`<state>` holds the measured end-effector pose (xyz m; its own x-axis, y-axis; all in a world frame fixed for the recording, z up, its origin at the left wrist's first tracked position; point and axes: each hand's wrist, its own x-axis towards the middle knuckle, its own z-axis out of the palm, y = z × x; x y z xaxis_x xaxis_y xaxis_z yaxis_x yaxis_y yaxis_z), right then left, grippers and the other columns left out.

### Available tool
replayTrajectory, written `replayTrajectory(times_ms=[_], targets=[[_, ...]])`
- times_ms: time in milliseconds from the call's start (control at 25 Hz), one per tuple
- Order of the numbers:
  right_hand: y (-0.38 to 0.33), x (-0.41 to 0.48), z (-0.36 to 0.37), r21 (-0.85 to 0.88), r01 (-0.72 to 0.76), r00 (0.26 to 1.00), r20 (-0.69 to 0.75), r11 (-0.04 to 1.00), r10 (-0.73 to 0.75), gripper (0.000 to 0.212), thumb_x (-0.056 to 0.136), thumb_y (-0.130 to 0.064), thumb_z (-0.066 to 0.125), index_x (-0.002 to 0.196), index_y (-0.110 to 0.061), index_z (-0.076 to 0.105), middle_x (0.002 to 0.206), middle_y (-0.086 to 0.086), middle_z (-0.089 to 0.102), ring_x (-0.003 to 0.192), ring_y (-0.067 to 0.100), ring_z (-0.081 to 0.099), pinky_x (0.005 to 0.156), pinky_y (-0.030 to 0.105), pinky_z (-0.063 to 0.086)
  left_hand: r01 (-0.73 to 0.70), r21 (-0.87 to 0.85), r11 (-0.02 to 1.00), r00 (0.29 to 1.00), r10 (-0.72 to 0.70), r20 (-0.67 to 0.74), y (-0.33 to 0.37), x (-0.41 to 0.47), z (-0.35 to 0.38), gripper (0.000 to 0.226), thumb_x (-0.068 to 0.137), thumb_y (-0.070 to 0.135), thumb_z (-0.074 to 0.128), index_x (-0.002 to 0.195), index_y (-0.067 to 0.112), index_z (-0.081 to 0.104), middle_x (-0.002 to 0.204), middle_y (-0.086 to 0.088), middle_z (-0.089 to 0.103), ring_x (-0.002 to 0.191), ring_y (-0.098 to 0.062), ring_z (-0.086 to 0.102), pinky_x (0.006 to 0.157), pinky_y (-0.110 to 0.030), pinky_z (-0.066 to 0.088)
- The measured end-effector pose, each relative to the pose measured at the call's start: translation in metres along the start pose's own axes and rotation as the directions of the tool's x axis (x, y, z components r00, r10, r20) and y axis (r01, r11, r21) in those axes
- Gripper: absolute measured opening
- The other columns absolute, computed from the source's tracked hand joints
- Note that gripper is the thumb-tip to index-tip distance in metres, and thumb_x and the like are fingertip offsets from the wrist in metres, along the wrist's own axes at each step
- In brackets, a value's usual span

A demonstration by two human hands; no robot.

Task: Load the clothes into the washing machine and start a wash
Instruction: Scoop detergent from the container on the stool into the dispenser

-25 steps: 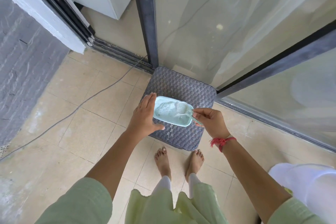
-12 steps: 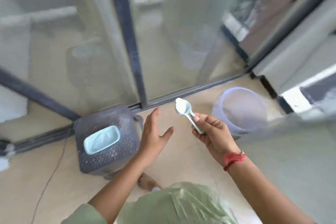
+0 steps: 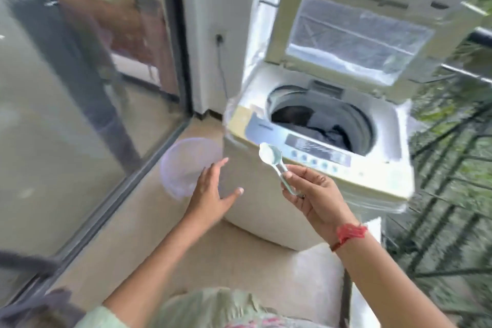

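Observation:
A top-loading washing machine (image 3: 266, 194) stands ahead with its lid (image 3: 354, 32) raised. Dark clothes (image 3: 319, 128) lie in the drum. My right hand (image 3: 316, 194) pinches the handle of a pale green spoon (image 3: 271, 155) heaped with white powder, held in front of the control panel (image 3: 319, 150). My left hand (image 3: 210, 192) hovers with spread, straight fingers left of the machine's front, holding nothing.
A translucent lilac bucket (image 3: 186, 165) sits on the floor left of the machine. A glass sliding door (image 3: 80, 88) runs along the left. A dark railing with greenery (image 3: 452, 168) borders the right. A cable hangs from a wall socket (image 3: 219, 38).
I have turned right from the stool with the powder tub to face the machine. My left hand let go of the tub; my right hand carries the filled spoon along.

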<state>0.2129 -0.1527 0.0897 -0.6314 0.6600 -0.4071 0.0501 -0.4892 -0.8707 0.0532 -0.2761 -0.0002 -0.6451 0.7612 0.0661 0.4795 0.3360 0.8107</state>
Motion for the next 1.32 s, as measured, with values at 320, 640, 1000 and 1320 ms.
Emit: replayTrajectory(times_ms=[320, 640, 1000, 1320], targets=[[-0.062, 0.069, -0.117, 0.152, 0.162, 0.952, -0.285, 0.975, -0.114, 0.010, 0.084, -0.001, 0.061, 0.086, -0.009, 0.067, 0.073, -0.001, 0.070, 0.070, 0.007, 0.065, 0.064, 0.017, 0.055, -0.202, 0.061, 0.977, 0.965, 0.188, 0.183, 0.072, 0.128, 0.083, 0.064, 0.084, 0.028, 0.069, 0.138, 0.016, 0.037, 0.136, -0.004, 0.042, 0.129, -0.018, 0.036, 0.101, -0.023, 0.028], [-0.119, 0.185, -0.170, 0.174, 0.161, 0.920, -0.382, 0.972, -0.084, 0.010, 0.087, -0.001, 0.060, 0.090, -0.009, 0.066, 0.079, 0.001, 0.070, 0.067, 0.005, 0.067, 0.060, 0.016, 0.055, -0.409, 0.394, 0.823, 0.898, 0.285, 0.336, 0.069, 0.257, 0.123, 0.083, 0.073, 0.068, 0.017, 0.141, 0.024, 0.034, 0.144, 0.003, 0.037, 0.143, -0.018, 0.018, 0.115, -0.041, 0.009], [-0.124, 0.317, -0.194, 0.008, 0.060, 0.901, -0.431, 0.998, -0.051, 0.009, 0.086, -0.004, 0.064, 0.088, -0.013, 0.065, 0.086, 0.002, 0.064, 0.077, 0.011, 0.060, 0.069, 0.021, 0.052, -0.376, 0.439, 0.816, 0.913, 0.246, 0.324, 0.043, 0.284, 0.137, 0.057, 0.085, 0.053, 0.039, 0.130, 0.019, 0.048, 0.129, 0.000, 0.054, 0.131, -0.021, 0.042, 0.106, -0.041, 0.032], [-0.124, 0.400, -0.227, -0.568, 0.164, 0.843, -0.344, 0.806, -0.414, 0.010, 0.079, -0.015, 0.072, 0.088, -0.012, 0.071, 0.078, 0.005, 0.070, 0.070, 0.014, 0.063, 0.071, 0.032, 0.053, -0.341, 0.415, 0.843, 0.928, 0.234, 0.289, 0.040, 0.285, 0.141, 0.053, 0.083, 0.048, 0.047, 0.129, 0.020, 0.046, 0.128, 0.001, 0.052, 0.130, -0.020, 0.041, 0.104, -0.039, 0.036]])
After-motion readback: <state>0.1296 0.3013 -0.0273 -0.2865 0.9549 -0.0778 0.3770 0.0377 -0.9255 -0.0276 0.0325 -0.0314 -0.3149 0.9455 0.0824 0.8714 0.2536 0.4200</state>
